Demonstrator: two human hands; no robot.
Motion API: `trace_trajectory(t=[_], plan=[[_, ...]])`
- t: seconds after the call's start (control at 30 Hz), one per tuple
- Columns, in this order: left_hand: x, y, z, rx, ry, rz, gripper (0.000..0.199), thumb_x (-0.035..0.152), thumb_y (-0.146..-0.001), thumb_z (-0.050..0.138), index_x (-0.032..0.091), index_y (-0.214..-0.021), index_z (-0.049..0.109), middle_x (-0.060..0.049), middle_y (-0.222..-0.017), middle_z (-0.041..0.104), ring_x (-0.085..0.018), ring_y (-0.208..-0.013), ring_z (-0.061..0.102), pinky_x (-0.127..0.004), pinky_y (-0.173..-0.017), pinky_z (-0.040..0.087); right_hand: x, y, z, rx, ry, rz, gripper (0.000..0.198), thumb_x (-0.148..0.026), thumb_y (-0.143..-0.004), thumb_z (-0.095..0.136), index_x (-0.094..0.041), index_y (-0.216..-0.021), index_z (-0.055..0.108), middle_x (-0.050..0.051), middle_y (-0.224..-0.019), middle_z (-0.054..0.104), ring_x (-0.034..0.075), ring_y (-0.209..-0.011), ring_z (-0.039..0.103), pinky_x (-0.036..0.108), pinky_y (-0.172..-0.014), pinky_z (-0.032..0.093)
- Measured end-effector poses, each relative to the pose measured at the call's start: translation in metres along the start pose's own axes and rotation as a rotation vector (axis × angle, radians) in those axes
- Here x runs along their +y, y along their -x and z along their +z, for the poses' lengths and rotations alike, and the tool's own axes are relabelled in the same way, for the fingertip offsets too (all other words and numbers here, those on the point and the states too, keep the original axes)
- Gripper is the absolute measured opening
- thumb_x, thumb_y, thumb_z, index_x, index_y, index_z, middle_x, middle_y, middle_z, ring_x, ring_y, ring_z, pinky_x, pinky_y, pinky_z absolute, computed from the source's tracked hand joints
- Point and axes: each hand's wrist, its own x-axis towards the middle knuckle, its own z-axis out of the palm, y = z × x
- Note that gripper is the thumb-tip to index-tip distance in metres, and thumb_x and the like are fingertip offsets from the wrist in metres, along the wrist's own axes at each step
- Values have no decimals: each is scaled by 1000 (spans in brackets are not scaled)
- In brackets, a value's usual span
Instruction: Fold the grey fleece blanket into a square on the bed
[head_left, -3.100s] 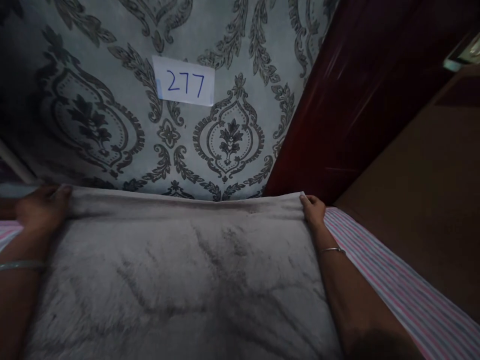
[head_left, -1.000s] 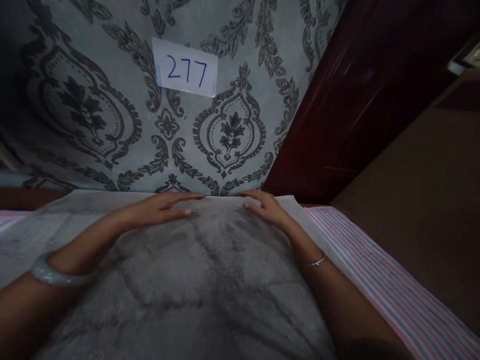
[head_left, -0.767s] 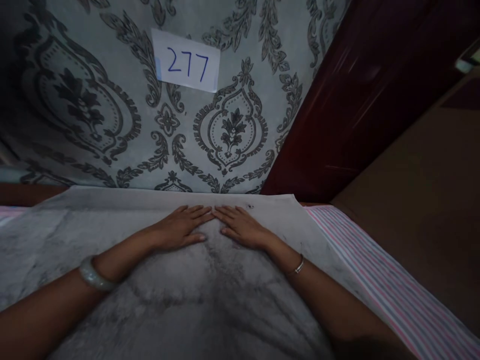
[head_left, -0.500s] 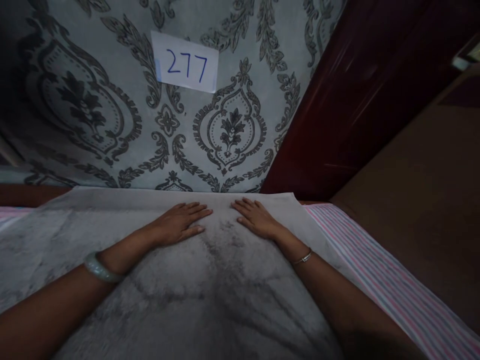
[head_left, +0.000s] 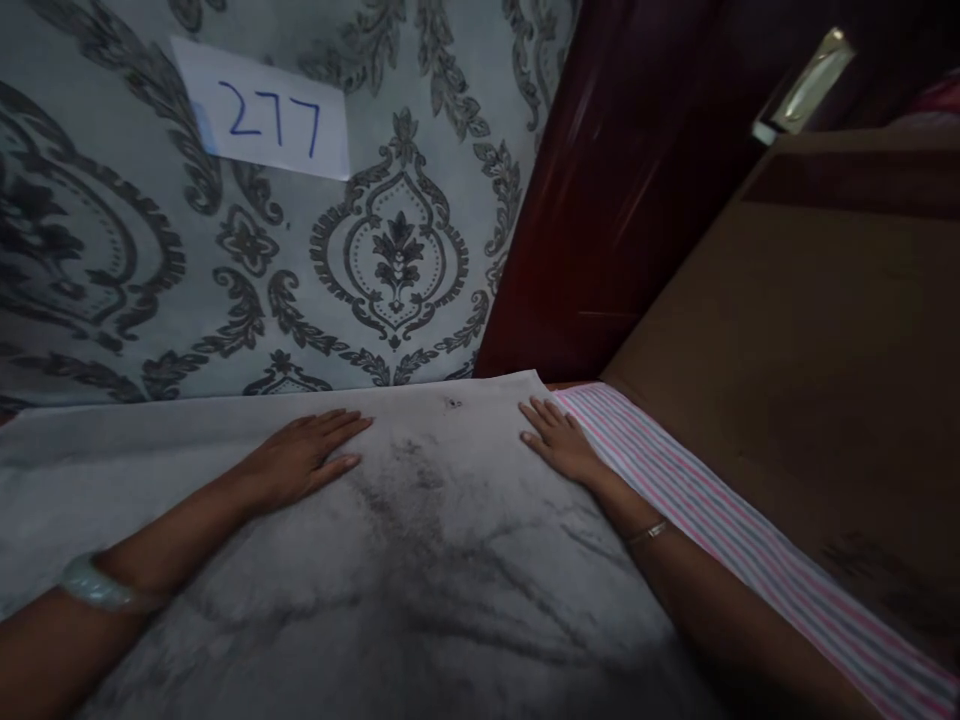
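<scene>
A grey, marble-patterned cloth (head_left: 465,500) lies spread out in front of me, its far edge running along the foot of the wall. My left hand (head_left: 304,455) rests flat on it left of the middle, fingers stretched out and pointing right. Near the cloth's far right corner, my right hand (head_left: 559,437) presses flat with its fingers apart. Neither hand grips anything. A small dark mark (head_left: 452,403) shows on the pale border between the hands.
Pink-and-grey striped fabric (head_left: 675,480) runs beneath the cloth on the right. Beyond it stands a brown cardboard panel (head_left: 787,330). A patterned wall (head_left: 292,230) with a paper marked 277 (head_left: 270,120) and a dark red door (head_left: 600,180) rise at the back.
My right hand has slid right toward the cloth's corner, widening the gap between the hands. The view has turned right, showing a metal door handle and more cardboard.
</scene>
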Motion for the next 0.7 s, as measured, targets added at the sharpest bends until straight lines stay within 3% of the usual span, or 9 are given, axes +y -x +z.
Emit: trace_trajectory(t=[0.07,0.23,0.43,0.57,0.7], plan=[[-3,-1,0,25,-7,3,69,66,-91,29,31,-149,39,-4,-155,40,-25,-141,39,-42,-115,31,10,-4,2,26,-8,97,62,-58,-99,24,-33,-156,20,2,-164,14,30,-150,12,59,-115,21],[-7,-5,-1,44,-36,-20,68,62,-91,26,27,-146,44,-7,-152,44,-26,-138,43,-42,-112,34,14,-7,1,42,-51,111,64,-61,-98,24,-34,-156,21,0,-165,14,28,-151,11,58,-116,19],[5,8,-13,7,-115,-208,62,52,-95,21,24,-146,45,-9,-153,43,-27,-142,37,-51,-112,29,9,-1,-1,45,-77,123,63,-59,-98,25,-33,-155,23,-1,-164,15,28,-150,13,58,-117,19],[-5,55,-29,-63,-130,-419,62,51,-95,23,22,-147,42,-12,-155,39,-30,-143,33,-57,-113,23,11,0,7,54,-47,125,61,-57,-98,23,-33,-155,26,0,-164,18,28,-150,15,59,-115,23],[-21,144,-39,-41,-154,-648,66,51,-95,24,19,-153,30,-12,-161,25,-30,-149,20,-56,-116,18,15,-1,14,53,-44,130,61,-56,-98,22,-33,-154,27,0,-164,18,28,-150,17,59,-114,25]])
